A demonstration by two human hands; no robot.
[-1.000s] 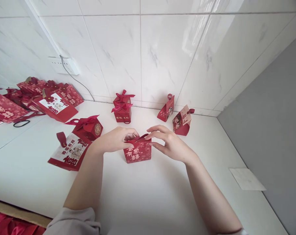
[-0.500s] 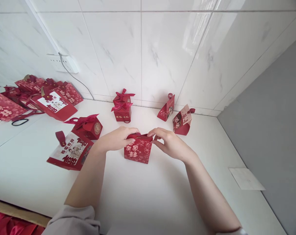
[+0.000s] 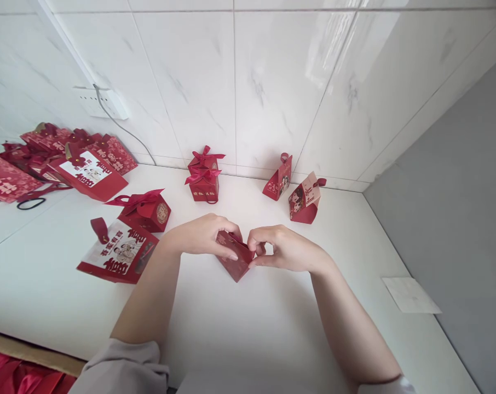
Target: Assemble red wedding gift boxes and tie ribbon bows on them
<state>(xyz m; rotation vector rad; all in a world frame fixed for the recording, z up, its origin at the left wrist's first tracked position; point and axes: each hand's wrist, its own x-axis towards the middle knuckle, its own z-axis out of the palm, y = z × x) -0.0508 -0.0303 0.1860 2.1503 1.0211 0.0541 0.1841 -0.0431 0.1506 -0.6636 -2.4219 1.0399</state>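
Observation:
A red gift box [image 3: 234, 261] stands turned at an angle on the white table, with one corner toward me. My left hand [image 3: 210, 236] grips it from the left, thumb along the near face and fingers over the top. On the right, my right hand [image 3: 281, 247] pinches the box's upper edge between thumb and fingers. Both hands are closed on the box; its far side and part of its top are hidden by them. Nearest to my left forearm lies a larger red box with a white printed panel [image 3: 122, 250], beside a ribbon-tied red box [image 3: 149, 210].
Two ribbon-tied boxes [image 3: 205, 186] stand near the tiled wall. To their right are two triangular boxes [image 3: 277, 178]. A pile of red boxes [image 3: 86, 172] fills the back left below a wall socket [image 3: 100, 101]. A carton [image 3: 34, 353] holding red items sits front left.
The box has been turned, so its lettered face no longer shows and a plain red side faces me. My right hand has moved slightly down and pinches its edge.

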